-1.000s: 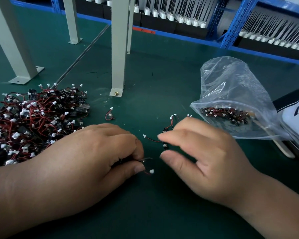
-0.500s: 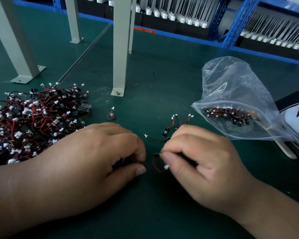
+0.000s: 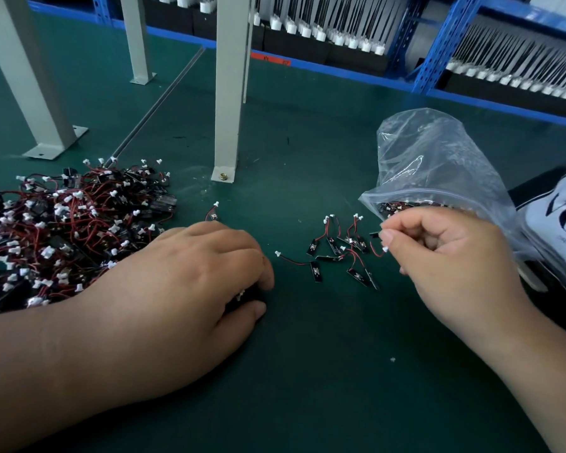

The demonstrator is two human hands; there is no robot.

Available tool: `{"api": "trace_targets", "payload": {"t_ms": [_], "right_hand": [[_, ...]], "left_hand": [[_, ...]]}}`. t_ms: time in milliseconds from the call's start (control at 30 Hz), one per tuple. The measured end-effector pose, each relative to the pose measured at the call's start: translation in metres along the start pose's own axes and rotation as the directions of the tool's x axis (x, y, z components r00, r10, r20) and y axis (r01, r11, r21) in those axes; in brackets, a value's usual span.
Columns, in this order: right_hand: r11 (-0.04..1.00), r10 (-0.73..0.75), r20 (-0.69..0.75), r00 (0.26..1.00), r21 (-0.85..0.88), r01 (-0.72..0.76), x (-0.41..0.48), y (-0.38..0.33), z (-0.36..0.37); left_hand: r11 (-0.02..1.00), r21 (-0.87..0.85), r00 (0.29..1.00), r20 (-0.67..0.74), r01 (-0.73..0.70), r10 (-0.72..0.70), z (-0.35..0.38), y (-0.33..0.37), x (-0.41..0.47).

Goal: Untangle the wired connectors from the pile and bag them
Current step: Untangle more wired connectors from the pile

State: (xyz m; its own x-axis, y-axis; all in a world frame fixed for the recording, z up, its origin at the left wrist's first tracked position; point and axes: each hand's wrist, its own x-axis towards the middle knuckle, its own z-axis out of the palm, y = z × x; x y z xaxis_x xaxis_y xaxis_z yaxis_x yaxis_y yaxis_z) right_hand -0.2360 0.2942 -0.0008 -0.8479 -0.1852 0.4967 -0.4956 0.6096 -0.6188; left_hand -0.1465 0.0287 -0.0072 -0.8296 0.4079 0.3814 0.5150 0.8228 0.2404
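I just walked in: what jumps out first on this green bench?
A big tangled pile of red-wired, white-plugged connectors lies at the left, beside the left hand. At the right a clear bag lies open, some connectors inside; the right hand pinches one connector near its mouth, beside a small loose scatter.

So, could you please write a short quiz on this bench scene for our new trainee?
1. True or false: the tangled pile lies beside the left hand, on the side away from the clear bag.
2. What does the right hand pinch? A) a wired connector B) a cable tie C) nothing
3. Fill in: the small group of separated connectors lies on the table between the two ____.
Key: 1 true; 2 A; 3 hands.
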Motion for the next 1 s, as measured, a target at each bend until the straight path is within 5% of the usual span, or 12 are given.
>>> {"api": "trace_targets", "payload": {"t_ms": [533, 1000], "right_hand": [[0.946, 0.214, 0.339, 0.916, -0.305, -0.109, -0.001, 0.000, -0.019], [0.969, 0.091, 0.148, 0.985, -0.240, -0.053, 0.000, 0.008, -0.011]], "left_hand": [[1.000, -0.023, 1.000, -0.004, 0.009, -0.010, 0.002, -0.002, 0.001], [1.000, -0.024, 1.000, 0.021, -0.016, 0.017, 0.001, -0.002, 0.003]]}}
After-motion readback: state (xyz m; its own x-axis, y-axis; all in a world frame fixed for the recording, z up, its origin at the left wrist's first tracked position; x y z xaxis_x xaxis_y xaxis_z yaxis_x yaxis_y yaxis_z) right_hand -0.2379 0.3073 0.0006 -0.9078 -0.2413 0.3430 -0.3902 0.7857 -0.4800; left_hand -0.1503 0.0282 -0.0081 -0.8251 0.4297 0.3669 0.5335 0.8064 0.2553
